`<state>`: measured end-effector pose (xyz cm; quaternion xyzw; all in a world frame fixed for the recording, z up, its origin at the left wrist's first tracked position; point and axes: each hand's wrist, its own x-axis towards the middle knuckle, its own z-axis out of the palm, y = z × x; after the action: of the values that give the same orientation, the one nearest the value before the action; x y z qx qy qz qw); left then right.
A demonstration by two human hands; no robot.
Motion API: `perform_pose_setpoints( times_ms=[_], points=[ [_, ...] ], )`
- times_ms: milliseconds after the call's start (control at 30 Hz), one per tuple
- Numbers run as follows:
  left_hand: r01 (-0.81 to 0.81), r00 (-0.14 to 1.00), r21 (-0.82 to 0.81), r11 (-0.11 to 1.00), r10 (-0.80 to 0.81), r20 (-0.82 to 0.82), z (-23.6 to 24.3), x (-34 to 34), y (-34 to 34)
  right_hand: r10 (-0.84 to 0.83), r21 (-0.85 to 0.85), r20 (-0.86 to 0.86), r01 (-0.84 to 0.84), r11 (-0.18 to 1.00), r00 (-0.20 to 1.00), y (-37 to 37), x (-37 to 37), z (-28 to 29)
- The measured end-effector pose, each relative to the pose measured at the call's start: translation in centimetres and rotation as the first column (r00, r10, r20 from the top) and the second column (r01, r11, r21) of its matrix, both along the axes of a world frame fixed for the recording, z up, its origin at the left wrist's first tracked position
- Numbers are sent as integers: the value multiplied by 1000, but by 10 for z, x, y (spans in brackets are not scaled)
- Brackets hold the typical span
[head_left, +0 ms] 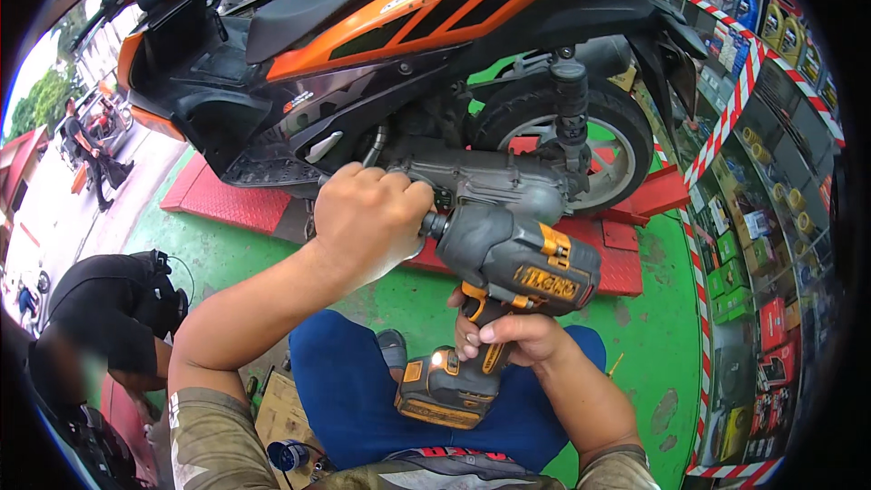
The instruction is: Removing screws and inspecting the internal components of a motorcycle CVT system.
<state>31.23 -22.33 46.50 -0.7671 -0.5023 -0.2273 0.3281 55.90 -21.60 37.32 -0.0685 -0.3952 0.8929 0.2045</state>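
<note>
My right hand [517, 331] is wrapped round the handle of a black and yellow cordless impact wrench [517, 259], held over my lap. A small light glows just above its battery pack [449, 390]. The wrench's nose points left, toward my left hand [372, 218], which is closed in a fist right at the nose's tip. What those fingers hold is hidden. Just beyond both hands is the grey engine and drive casing [499, 183] of an orange and black scooter [363, 63]. Its rear shock absorber [572, 109] and rear wheel [626, 172] are at the right.
The scooter stands on a red lift platform [209, 195] over a green floor [658, 336]. A crouching person in black [104, 308] is close at left. Cardboard [281, 413] and a blue can [288, 455] lie by my left leg. Display shelves [762, 245] edged in striped tape line the right.
</note>
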Motion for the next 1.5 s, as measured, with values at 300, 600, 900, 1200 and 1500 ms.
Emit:
perform_pose_setpoints(
  times_ms=[300,600,900,1200,1500],
  points=[
    [67,950,253,965,-139,278,15,26,-16,-555,281,-91,556,782,827,-29,18,14],
    [570,447,-530,629,304,841,-73,79,-47,-752,753,-338,642,145,566,-42,31,20],
    [557,308,-243,795,74,949,-83,103,-47,-682,701,-500,712,44,534,-63,23,29],
    [555,312,-167,815,-18,950,-78,105,-52,-668,733,-519,680,-27,533,-76,23,33],
    [528,316,-145,836,-35,948,-83,106,-53,-710,741,-513,666,-82,483,-79,22,30]
  ],
)
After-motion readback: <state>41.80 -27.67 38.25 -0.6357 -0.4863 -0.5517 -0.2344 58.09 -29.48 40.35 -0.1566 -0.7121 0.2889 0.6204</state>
